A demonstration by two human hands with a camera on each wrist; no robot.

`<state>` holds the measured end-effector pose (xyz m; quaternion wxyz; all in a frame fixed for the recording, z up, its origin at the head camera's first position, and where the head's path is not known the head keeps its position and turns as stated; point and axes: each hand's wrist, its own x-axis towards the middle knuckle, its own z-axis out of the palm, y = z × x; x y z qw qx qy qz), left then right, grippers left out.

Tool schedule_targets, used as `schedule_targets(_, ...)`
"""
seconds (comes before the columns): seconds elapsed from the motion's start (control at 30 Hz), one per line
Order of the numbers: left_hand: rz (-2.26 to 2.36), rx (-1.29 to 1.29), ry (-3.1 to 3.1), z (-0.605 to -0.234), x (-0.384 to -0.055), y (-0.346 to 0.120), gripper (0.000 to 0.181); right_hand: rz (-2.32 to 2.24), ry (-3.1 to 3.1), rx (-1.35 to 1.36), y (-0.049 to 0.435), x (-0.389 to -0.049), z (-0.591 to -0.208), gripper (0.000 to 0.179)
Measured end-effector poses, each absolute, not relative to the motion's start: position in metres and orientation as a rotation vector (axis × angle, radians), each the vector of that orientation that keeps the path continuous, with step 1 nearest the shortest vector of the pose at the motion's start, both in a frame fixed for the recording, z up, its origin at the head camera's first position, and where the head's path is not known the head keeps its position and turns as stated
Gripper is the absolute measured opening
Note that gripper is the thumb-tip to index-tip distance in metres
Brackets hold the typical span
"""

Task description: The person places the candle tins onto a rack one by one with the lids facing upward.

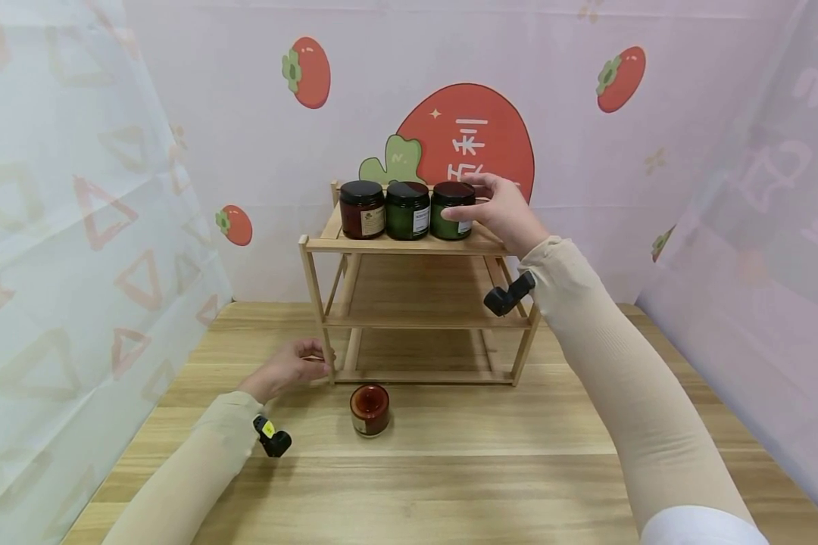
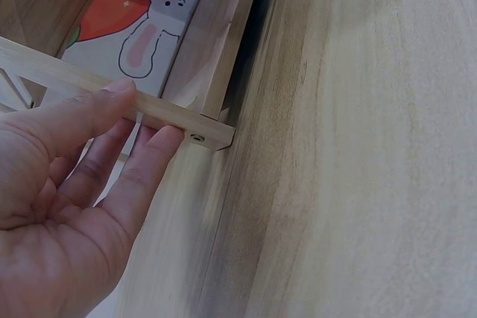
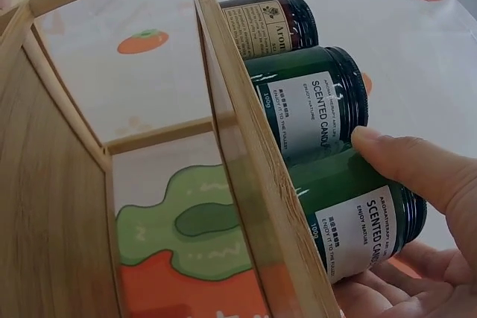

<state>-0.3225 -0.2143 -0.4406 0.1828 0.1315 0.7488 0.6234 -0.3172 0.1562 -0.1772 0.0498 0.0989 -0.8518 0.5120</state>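
Note:
At the right end of the wooden rack's top shelf, my right hand [image 1: 501,208] holds a green scented candle jar [image 3: 354,221] with a dark lid, thumb on one side and fingers round the other. Beside it in the row stand a second green scented candle jar [image 1: 407,212] and an amber-brown jar [image 1: 362,210], both dark-lidded. Low down at the left, my left hand [image 2: 89,161] pinches the front left leg of the wooden rack [image 2: 205,130] between thumb and fingers. On the table just in front of the rack is a small amber glass jar [image 1: 369,411].
The rack's middle shelf [image 1: 423,291] and bottom shelf [image 1: 419,356] lie beneath the jars. A wood-grain table [image 1: 491,484] carries the rack. Printed cloth [image 1: 559,45] with red fruit drawings hangs behind and along both sides.

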Motion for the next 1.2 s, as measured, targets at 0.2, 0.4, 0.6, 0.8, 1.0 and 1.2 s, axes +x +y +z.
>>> schedule_targets(0.2,1.739,0.380,2.137,-0.441,-0.322,-0.214,0.027,1.572,-2.586,0.292,0.159,-0.315,-0.180,0.086)
schedule_targets(0.4,1.731,0.379,2.144,-0.441,-0.321,-0.214,0.029,1.676,-2.472,0.342,0.163,-0.312,-0.180,0.082)
schedule_targets(0.6,1.724,0.383,2.152,-0.441,-0.322,-0.215,0.030,1.733,-2.406,0.373,0.165,-0.306,-0.177,0.079)
schedule_targets(0.8,1.715,0.413,2.163,-0.442,-0.323,-0.215,0.031,1.759,-2.345,0.410,0.166,-0.298,-0.174,0.074)
schedule_targets(1.0,1.726,0.401,2.152,-0.441,-0.322,-0.215,0.033,1.763,-2.306,0.447,0.166,-0.291,-0.170,0.072)
schedule_targets(1.2,1.721,0.390,2.160,-0.442,-0.323,-0.214,0.032,1.780,-2.277,0.481,0.169,-0.282,-0.168,0.071)
